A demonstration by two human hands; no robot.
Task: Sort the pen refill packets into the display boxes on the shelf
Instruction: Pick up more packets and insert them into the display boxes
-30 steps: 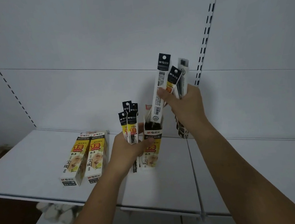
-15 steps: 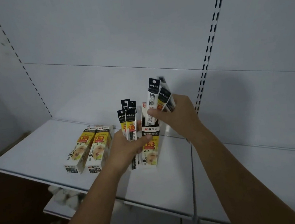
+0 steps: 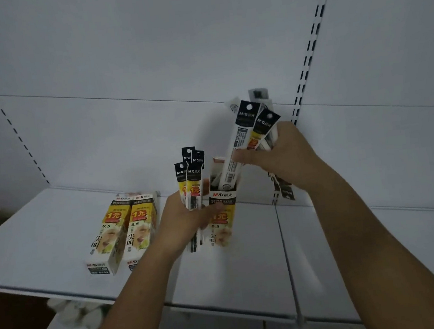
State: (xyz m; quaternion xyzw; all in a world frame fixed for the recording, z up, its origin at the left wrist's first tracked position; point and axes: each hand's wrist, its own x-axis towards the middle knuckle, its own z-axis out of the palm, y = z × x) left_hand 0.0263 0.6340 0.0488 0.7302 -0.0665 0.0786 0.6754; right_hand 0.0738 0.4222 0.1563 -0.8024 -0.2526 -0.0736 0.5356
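The left hand (image 3: 187, 219) is gripping 4 pen refill packets (image 3: 192, 183) upright in a tight fan, with its thumb lying across the front of the open display box (image 3: 221, 199). That box is standing on the white shelf (image 3: 43, 238), touching the hand at its 3 o'clock. The right hand (image 3: 282, 157) is clenching a second bundle (image 3: 250, 133) of packets at the box's 1 o'clock. The lower end of 1 long white packet in it is reaching the box's open top.

At the box's 9 o'clock, 2 closed boxes (image 3: 107, 236) are lying flat, side by side and touching, with their near ends close to the shelf's front edge. At the box's 3 o'clock, bare shelf is stretching past a seam between boards. A slotted upright (image 3: 306, 59) is rising at the right hand's 12 o'clock.
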